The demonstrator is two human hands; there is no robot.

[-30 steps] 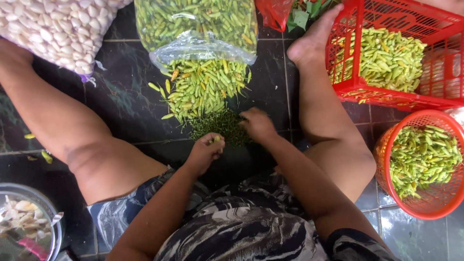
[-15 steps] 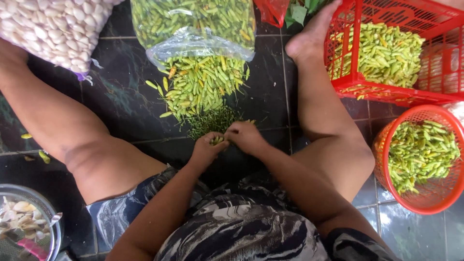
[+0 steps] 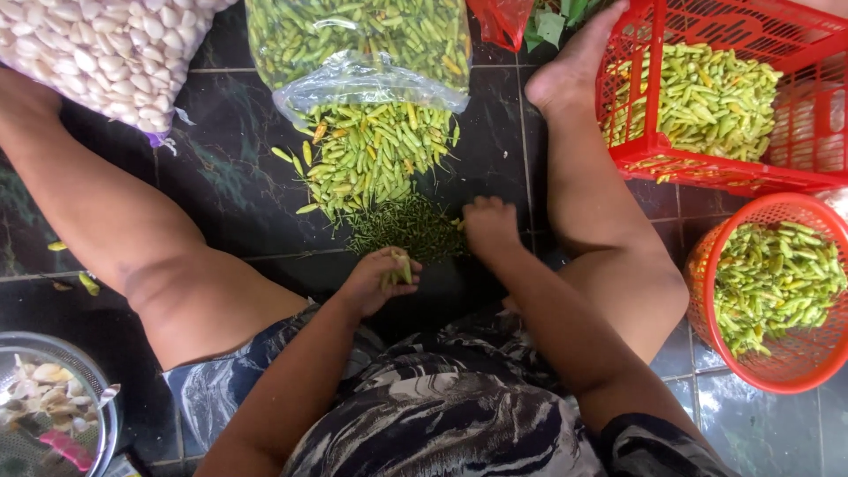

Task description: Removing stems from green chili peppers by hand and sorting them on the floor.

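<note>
At the floor's near left corner we see one metal bowl (image 3: 53, 415); at the far left, one sack of pale cloves (image 3: 97, 44). Our left hand (image 3: 380, 281) has its fingers closed around a few green chillies (image 3: 399, 268). Mid-floor lie one loose chilli heap (image 3: 371, 155), spilling from one clear bag (image 3: 362, 40), and one stem pile (image 3: 406, 228). Our right hand (image 3: 488, 226) rests curled at that pile. Rightward sit two red baskets (image 3: 768, 181) of chillies
</note>
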